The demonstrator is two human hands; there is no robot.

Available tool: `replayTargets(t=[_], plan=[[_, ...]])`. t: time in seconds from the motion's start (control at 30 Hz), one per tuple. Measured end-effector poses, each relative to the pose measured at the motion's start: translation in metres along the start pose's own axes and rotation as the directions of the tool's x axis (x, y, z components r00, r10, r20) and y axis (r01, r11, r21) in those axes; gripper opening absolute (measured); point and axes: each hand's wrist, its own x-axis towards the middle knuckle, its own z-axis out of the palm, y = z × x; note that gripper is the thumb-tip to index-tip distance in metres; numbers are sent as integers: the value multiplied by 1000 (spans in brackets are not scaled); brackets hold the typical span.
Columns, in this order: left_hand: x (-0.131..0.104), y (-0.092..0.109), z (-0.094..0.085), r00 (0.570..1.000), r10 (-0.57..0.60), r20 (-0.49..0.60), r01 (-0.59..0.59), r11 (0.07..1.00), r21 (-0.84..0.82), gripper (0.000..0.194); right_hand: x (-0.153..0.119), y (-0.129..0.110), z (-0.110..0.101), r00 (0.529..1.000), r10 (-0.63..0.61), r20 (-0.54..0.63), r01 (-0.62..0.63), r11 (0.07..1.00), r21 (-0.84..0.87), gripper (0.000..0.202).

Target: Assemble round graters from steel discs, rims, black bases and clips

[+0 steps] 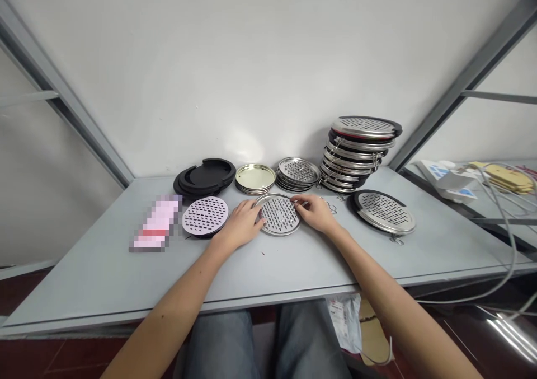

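A round silver perforated plate (279, 215) lies on the grey table in front of me. My left hand (243, 222) holds its left edge, thumb on the near side and fingers at the rim. On the opposite edge, the fingertips of my right hand (312, 211) pinch the rim. Left of my left hand is a pink perforated disc (205, 216) with a dark part beneath it. Small metal wire clips (329, 205) lie just behind my right hand. Farther right rests a silver perforated disc (386, 211) with a black partial ring around it.
Along the wall stand black rings (205, 176), pale yellowish round lids (255, 177), a stack of perforated plates (298, 173) and a tall pile of ringed discs (361, 149). A pixelated pink item (157, 222) lies left. Cables and a white box (444, 180) are at the right.
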Motion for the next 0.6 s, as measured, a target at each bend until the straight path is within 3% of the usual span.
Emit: replayTargets(t=[0.1, 0.2, 0.33, 0.6], plan=[[0, 0, 0, 1000, 5, -8, -5, 1000, 0, 34, 0, 0, 2, 991, -85, -107, 85, 996, 1, 31], [-1, -2, 2, 1000, 20, -22, -20, 1000, -1, 35, 2, 1, 2, 977, -88, -192, 96, 995, 34, 33], [0, -4, 4, 999, 26, -35, -27, 1000, -3, 29, 2, 5, -1, 989, -55, -141, 59, 998, 20, 26], [1, -1, 2, 999, 36, -32, -33, 996, 79, 29, -1, 4, -4, 994, -111, -1, 111, 988, -110, 29]])
